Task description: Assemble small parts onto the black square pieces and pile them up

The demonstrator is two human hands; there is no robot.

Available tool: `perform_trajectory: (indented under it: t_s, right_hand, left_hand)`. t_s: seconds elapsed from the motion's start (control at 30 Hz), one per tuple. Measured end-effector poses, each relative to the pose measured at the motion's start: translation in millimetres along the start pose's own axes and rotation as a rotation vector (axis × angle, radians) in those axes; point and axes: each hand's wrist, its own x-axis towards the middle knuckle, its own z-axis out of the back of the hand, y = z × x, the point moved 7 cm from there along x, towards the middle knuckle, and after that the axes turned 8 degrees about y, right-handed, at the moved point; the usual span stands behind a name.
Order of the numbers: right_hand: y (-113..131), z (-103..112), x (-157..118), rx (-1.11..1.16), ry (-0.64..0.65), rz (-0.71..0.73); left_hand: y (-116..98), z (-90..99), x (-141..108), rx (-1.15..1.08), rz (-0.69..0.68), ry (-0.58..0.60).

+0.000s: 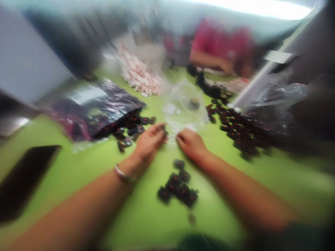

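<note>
Nearest on the green tabletop lies a small blurred disc. Just beyond it is a loose cluster of black blocks, turned various ways, red marks on their upper faces; the farthest block has its long axis roughly left to right. A dark slab slants at far left, its long axis running away and rightward. Farther in, the left hand is clamped on a dark piece, held at the fingertips before the clear bag; blur and fingers hide its markings and long axis. The right hand curls beside the bag, its grip impossible to tell. More dark blocks lie on both sides, left ones by a silvery bag. Beyond are pale pieces and a person in pink.
</note>
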Motion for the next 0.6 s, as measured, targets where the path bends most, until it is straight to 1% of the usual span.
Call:
perform_trajectory:
  t_s: [0.17,0.3,0.4,0.5,0.6]
  right_hand:
    - [9,-3,-1,-0.131,0.074,0.01]
    - [9,-5,-1,-0.163,0.098,0.009]
    - [8,-6,-1,-0.159,0.097,0.013]
    - [6,-5,0,-0.089,0.047,0.032]
    - [3,3,-3,0.044,-0.07,0.072]
  left_hand:
    - [1,0.8,1,-0.005,0.004,0.016]
    - [0,-0.2,1,0.006,0.004,0.022]
    - [-1,-4.3,0,0.033,0.005,0.056]
    - [2,-9.8,-2,0.034,0.032,0.102]
    - [6,-13.7,-5,0.054,0.062,0.144]
